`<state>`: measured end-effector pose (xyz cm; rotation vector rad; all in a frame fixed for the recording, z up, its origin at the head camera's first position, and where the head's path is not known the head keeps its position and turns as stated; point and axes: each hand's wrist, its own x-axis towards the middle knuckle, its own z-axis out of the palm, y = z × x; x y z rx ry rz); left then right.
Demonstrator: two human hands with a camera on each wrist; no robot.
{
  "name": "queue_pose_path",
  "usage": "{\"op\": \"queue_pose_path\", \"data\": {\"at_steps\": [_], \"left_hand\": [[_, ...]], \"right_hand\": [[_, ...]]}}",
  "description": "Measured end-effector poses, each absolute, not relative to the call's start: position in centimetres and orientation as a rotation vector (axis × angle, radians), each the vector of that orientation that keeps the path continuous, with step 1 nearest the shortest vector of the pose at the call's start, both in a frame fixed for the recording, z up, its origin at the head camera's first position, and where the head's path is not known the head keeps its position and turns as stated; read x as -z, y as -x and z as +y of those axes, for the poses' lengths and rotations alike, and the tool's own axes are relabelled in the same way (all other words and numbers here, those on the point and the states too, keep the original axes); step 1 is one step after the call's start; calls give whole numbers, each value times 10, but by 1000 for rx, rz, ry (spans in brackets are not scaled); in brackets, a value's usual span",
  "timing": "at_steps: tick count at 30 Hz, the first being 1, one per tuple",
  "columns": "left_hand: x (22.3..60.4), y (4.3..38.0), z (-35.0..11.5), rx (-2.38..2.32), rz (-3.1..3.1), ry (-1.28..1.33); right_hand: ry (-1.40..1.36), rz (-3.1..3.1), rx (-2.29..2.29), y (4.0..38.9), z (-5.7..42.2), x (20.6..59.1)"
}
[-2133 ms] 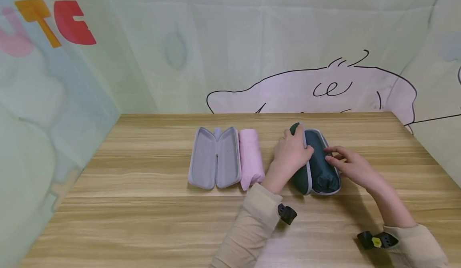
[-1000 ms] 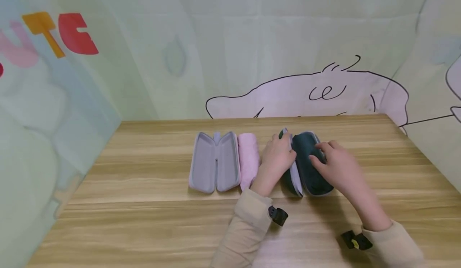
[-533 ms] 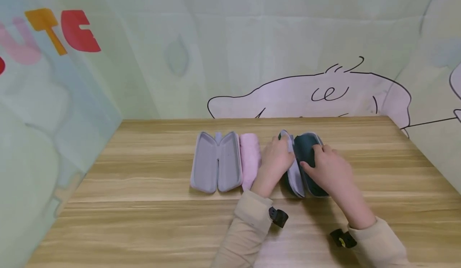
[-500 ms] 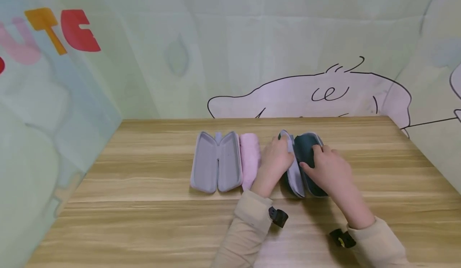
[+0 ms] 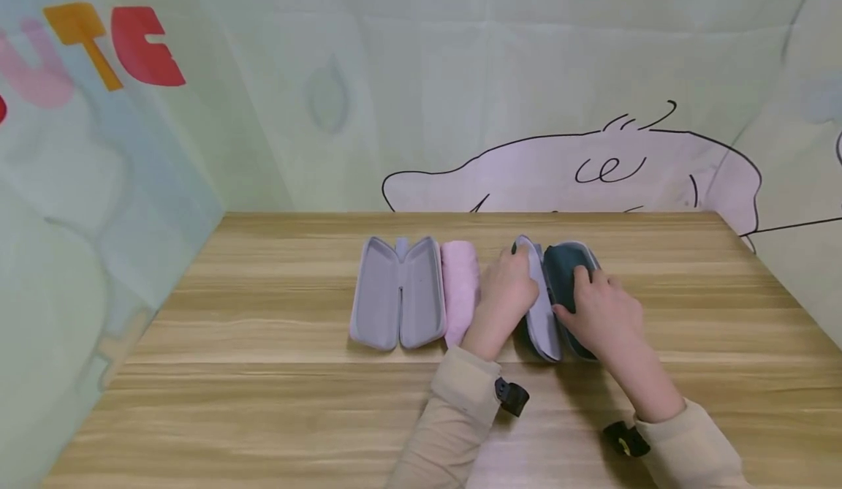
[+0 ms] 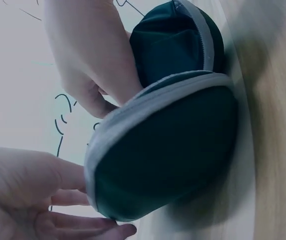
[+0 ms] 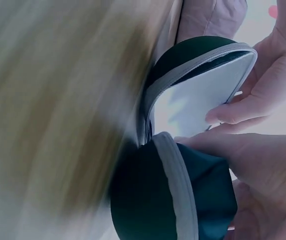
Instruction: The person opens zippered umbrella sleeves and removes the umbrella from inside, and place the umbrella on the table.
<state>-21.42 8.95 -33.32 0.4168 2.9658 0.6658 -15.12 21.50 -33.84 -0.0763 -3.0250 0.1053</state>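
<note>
A dark green zip case (image 5: 543, 322) with a grey lining stands unzipped and spread at the right of the table. My left hand (image 5: 506, 284) holds its left half at the edge; in the right wrist view the thumb lies on the pale lining. A dark green rolled fabric bundle (image 5: 561, 264) sits in the right half. My right hand (image 5: 608, 310) grips this bundle, thumb on its left and fingers over its far right side. The left wrist view shows the bundle's creased end (image 6: 167, 47) behind the case half (image 6: 172, 155).
Left of my hands lies a pink rolled bundle (image 5: 460, 284), against a spread case with grey lining (image 5: 375, 299). Wood-grain table (image 5: 263, 401) surrounds them. A printed cloth backdrop (image 5: 421, 94) rises behind the table's far edge.
The left half of the green case has been swung away leftward, showing its lining. My right hand has moved left from the case's right side onto the green bundle. The pink things have stayed put.
</note>
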Motion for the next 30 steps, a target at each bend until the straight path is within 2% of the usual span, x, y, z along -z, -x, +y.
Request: {"op": "queue_pose_path", "data": {"at_steps": [18,30], "left_hand": [[348,211,98,-609,3106,-376],[354,214,100,-684,3085,-336]], "right_hand": [[63,-3049,-90,156,221,342],[209,-3128,-228,161,226,341]]}}
